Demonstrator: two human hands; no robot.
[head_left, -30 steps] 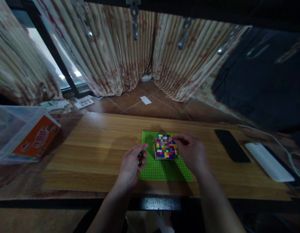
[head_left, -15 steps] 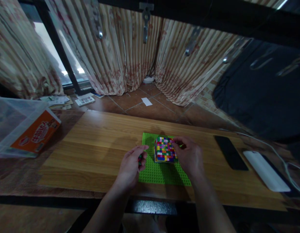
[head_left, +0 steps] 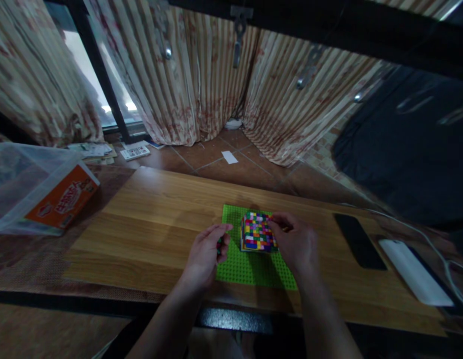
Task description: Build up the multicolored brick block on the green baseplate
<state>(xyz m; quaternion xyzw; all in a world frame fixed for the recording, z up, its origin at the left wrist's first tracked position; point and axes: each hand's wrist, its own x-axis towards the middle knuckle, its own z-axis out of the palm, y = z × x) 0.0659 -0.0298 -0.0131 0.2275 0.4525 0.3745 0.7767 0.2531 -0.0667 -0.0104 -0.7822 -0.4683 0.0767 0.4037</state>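
A block of many small coloured toy bricks (head_left: 257, 232) stands on a green studded baseplate (head_left: 237, 271). My right hand (head_left: 295, 242) is at the right side of the block, thumb and fingertips pinched together at its upper right edge. Whatever sits between those fingertips is too small and hidden to make out. Left of the block, over the baseplate's left edge, my left hand (head_left: 207, 251) is curled round a few small toy bricks (head_left: 219, 244), with a bit of green and red showing between the fingers.
The wooden tabletop (head_left: 141, 224) carries a black phone (head_left: 359, 242) and a white power bank-like slab (head_left: 414, 271) at the right, near a white cable (head_left: 422, 234). A clear plastic bin (head_left: 37, 189) with an orange label stands at the left.
The whole view has shifted slightly, so things appear a little further right. Both hands keep nearly the same place beside the brick block.
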